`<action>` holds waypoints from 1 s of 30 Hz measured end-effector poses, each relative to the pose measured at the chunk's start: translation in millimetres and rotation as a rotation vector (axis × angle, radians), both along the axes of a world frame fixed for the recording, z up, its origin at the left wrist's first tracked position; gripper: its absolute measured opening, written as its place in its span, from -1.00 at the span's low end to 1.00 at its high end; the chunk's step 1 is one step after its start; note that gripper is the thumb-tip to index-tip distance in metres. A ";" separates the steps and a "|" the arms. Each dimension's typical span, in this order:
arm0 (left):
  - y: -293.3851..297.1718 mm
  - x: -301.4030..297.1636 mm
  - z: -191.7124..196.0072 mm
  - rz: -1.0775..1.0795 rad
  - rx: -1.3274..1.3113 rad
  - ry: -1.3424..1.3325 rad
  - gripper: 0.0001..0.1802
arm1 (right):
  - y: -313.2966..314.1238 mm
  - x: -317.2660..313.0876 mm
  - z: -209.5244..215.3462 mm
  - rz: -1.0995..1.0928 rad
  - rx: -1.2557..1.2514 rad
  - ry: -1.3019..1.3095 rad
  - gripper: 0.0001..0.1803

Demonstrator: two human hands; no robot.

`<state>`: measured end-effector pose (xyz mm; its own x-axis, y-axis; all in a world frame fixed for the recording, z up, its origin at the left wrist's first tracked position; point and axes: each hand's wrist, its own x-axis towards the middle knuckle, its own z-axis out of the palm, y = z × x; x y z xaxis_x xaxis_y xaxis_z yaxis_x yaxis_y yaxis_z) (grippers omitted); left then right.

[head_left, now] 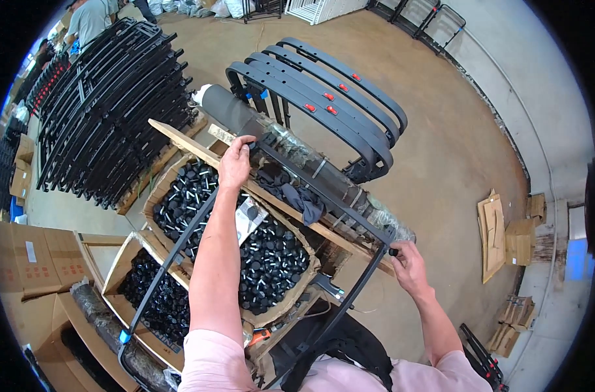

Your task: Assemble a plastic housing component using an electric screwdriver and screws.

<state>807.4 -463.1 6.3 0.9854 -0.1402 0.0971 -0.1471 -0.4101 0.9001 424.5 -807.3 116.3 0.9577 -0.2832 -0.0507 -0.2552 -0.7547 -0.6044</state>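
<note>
A black metal tube frame (318,187) lies tilted across the view, its crossbar on a wrapped roll and its side bars running toward me. My left hand (235,164) is closed round its far left corner; the fingertips are partly hidden. At the right corner, my right hand (410,268) pinches a small black round-headed piece (393,252) against the bar. Below my left forearm stand a cardboard box (314,261) of black round-headed screws and another box (108,287) of small glossy black parts. A white card (248,219) rests on the screws.
Several dark grey curved frames (317,98) with red clips stand beyond the roll (229,108). A tall stack of black frames (108,117) fills the left, near a person (90,23). An orange-handled tool (259,336), dark cloth (303,201) and flattened cardboard (491,235) lie about.
</note>
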 end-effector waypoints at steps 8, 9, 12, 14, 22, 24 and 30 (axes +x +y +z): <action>-0.6 -6.4 23.4 0.050 0.111 0.066 -0.74 | 12.0 10.2 2.6 0.099 -0.128 0.060 -0.66; -1.7 -5.7 22.0 0.048 0.107 0.067 -0.74 | 13.1 12.0 4.6 0.098 -0.132 0.061 -0.66; 7.6 -3.7 18.6 -0.002 0.113 0.038 -0.70 | 17.4 19.4 6.2 0.042 -0.248 0.228 -0.66; 8.3 -5.1 17.0 -0.012 -0.006 0.036 -0.69 | 16.8 22.5 1.8 0.055 -0.338 0.146 -0.68; 9.9 -1.8 12.4 0.010 0.086 0.011 -0.67 | 17.9 39.6 -4.1 -0.025 -0.417 0.386 -0.66; 3.3 -4.8 17.1 0.028 0.116 0.037 -0.67 | 14.3 36.7 -2.7 -0.015 -0.435 0.409 -0.62; 10.9 -7.0 18.2 0.029 0.042 -0.003 -0.68 | 25.7 34.2 20.0 0.145 -0.437 0.522 -0.48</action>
<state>800.4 -452.1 24.4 0.9888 -0.1156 0.0945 -0.1370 -0.4512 0.8818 458.7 -781.6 136.3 0.8689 -0.2540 -0.4248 -0.3082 -0.9493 -0.0627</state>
